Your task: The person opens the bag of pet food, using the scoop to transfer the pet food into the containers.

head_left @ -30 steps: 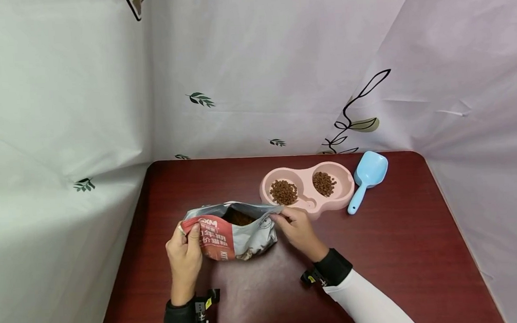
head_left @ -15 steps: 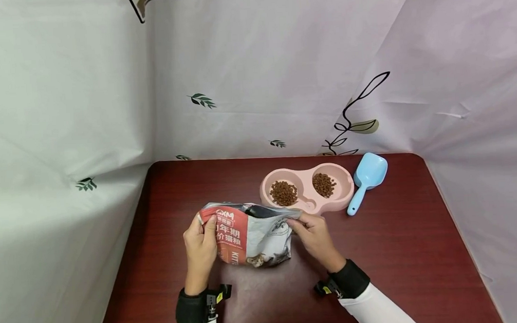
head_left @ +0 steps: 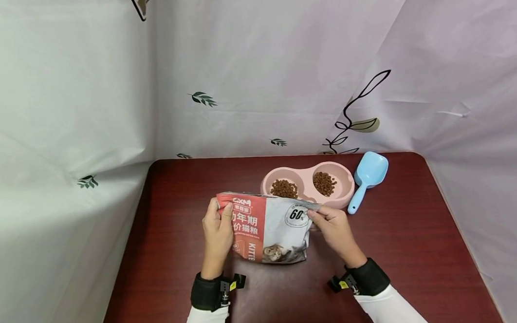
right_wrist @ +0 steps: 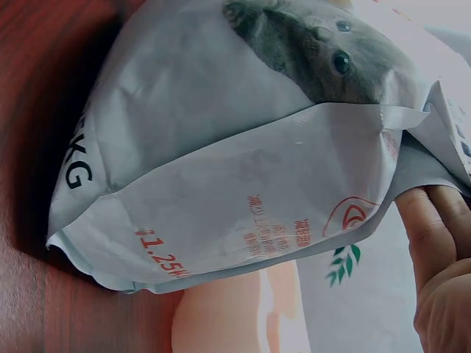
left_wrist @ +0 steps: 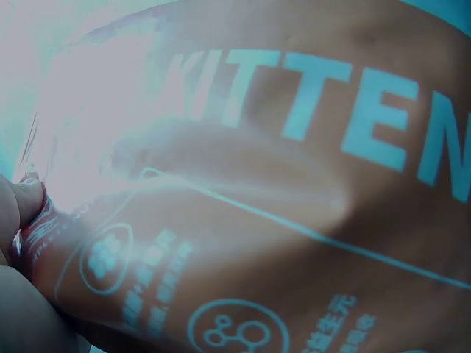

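A red and white bag of kitten food (head_left: 271, 229) is held between both hands in the head view, its printed front facing me and its top edge drawn nearly flat. My left hand (head_left: 217, 237) grips the upper left corner, thumb on the front. At the upper right corner my right hand (head_left: 335, 229) pinches the edge. The left wrist view is filled by the bag's front (left_wrist: 243, 169) with large KITTEN lettering. In the right wrist view the bag's folded side panel (right_wrist: 235, 191) shows, with fingers (right_wrist: 430, 228) at its top edge. The bag's contents are hidden.
Just behind the bag sits a pink double bowl (head_left: 305, 178), with brown kibble (head_left: 324, 183) in both hollows; the bag overlaps its front left part. A light blue scoop (head_left: 369, 175) lies to its right on the dark red table (head_left: 403, 251). Patterned white cloth (head_left: 254, 83) hangs behind.
Both hands have moved right and tilted the bag so its front faces me. Its mouth, earlier gaping with dark contents visible, is now drawn closed.
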{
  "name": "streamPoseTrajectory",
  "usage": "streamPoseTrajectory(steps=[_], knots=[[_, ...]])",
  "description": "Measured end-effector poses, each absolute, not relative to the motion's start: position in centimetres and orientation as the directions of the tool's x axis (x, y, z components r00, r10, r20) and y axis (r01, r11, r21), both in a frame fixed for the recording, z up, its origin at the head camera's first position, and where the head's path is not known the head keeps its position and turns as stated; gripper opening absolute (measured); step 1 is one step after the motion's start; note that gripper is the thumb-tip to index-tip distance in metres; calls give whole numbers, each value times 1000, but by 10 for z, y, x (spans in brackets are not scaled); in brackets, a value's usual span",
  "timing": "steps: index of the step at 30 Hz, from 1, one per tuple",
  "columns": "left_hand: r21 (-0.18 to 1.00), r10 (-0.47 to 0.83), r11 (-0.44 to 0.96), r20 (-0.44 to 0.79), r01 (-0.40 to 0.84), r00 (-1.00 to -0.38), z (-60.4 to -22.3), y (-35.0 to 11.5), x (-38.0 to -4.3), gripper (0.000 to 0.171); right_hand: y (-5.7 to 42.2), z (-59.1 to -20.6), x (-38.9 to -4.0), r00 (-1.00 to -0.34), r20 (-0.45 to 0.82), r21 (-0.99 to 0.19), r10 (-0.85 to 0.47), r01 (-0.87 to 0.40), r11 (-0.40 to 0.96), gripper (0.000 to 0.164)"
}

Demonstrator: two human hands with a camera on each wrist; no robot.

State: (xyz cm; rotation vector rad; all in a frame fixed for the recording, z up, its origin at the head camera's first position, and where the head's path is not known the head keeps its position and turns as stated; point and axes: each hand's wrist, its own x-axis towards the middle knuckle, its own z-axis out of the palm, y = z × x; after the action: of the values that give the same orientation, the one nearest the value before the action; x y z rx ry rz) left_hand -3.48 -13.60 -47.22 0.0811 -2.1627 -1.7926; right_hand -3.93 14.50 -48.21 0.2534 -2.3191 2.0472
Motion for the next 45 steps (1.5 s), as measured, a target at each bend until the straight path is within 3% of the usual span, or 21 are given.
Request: streamPoseTrajectory(steps=[9,15,26,33,45], knots=[[968,-283,229,171,106,-944,-464,-124,-42,15,153,-482,-44,-985,72,-995,-159,-81,54,29],[968,-288,230,169,103,-942,-446,-116,-41,16,154,-476,-48,-979,103,-983,-178,-128,133,29],[967,-267,215,194,137,-944,-474,-124,-52,22,148,-455,-63,-974,224,-964,-20,-225,142,16],[968,-185,199,192,155,-964,-456,-132,-56,31,148,-455,-65,-977,212,-969,-21,-213,126,16],[940,-184,321,185,119,-965,-426,-140,-69,16,144,-456,-68,-977,208,-971,39,-202,129,16]])
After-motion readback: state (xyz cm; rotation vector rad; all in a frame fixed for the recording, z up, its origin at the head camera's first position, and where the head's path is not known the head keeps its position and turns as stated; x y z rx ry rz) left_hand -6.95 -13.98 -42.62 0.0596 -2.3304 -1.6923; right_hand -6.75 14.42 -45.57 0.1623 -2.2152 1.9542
